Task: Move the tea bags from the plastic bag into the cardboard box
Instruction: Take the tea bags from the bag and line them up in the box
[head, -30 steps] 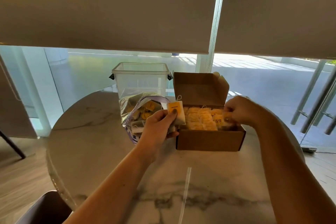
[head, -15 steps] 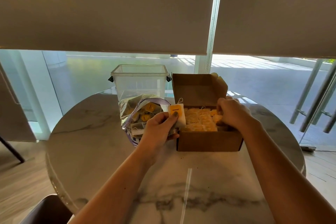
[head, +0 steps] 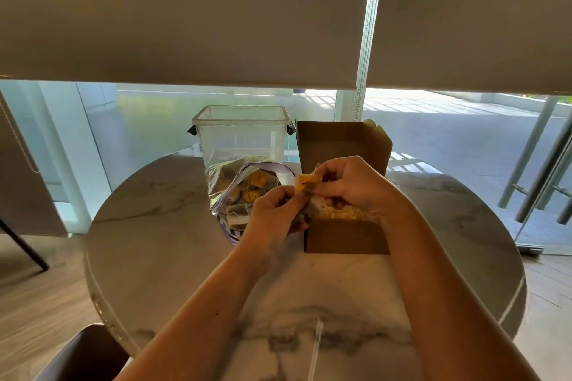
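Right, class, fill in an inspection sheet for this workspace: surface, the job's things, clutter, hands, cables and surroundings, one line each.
Surface: round marble table, veined and glossy.
Job's things: open cardboard box with its lid up, tea bags lying inside; plastic bag to its left, mouth open, more tea bags in it; one tea bag with a yellow tag held over the box's left edge.
Clutter: clear plastic container behind the bag, its contents not clear.
Hands: left hand pinches the tea bag; right hand grips its upper part.
Cables: nothing seen.
Surroundings: lowered roller blinds, glass walls, wood floor, a dark chair at the near edge.
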A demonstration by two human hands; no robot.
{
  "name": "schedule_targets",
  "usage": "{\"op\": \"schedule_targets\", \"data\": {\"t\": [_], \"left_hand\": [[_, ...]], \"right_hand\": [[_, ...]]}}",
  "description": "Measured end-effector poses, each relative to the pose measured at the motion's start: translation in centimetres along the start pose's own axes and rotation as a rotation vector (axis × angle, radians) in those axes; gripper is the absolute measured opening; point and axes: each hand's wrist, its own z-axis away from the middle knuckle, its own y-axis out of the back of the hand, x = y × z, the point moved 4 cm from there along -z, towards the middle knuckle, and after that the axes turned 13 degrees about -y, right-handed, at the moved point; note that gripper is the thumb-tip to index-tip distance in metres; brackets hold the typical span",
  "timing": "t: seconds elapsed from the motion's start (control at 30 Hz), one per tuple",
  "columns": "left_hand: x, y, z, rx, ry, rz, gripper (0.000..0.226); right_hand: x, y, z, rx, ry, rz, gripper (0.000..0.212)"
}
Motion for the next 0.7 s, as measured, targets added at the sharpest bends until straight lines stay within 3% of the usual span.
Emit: {"op": "schedule_targets", "data": {"t": [0.1,0.17,0.23,0.3,0.37,0.5,0.6,0.7], "left_hand": [[0.1,0.0,0.0,-0.013,-0.017,-0.004,0.017],[0.0,0.0,0.0,-0.002,0.0,0.022,0.019],[-0.1,0.0,-0.2,0.01,0.016,0.029,0.02],[-0.1,0.1,-0.3,0.017,0.024,0.027,0.02],[-0.1,0.0,-0.2,0.018,0.032,0.033,0.02],[0.0,0.1,-0.1,0.019,0.044,0.062,0.02],[0.0,0.1,0.0,0.026,0.065,0.104,0.023],[0.1,0.1,0.1,0.023,0.078,0.134,0.026]], "right_hand": [[0.2,1.2,-0.1,0.043,-0.027,-0.1,0.008],[0.6,3.2,0.1,0.163,-0.051,-0.123,0.012],[1.3,5.4,0.4,0.309,-0.079,0.0,0.013],[1.9,7.1,0.5,0.389,-0.114,0.293,0.012],[2.7,7.7,0.4,0.329,-0.17,0.569,0.012],[4.5,6.8,-0.3,0.145,-0.303,0.851,0.001],[5.7,6.6,-1.5,0.188,-0.32,0.92,0.024],[6.2,6.6,-2.2,0.291,-0.305,0.863,0.032]]}}
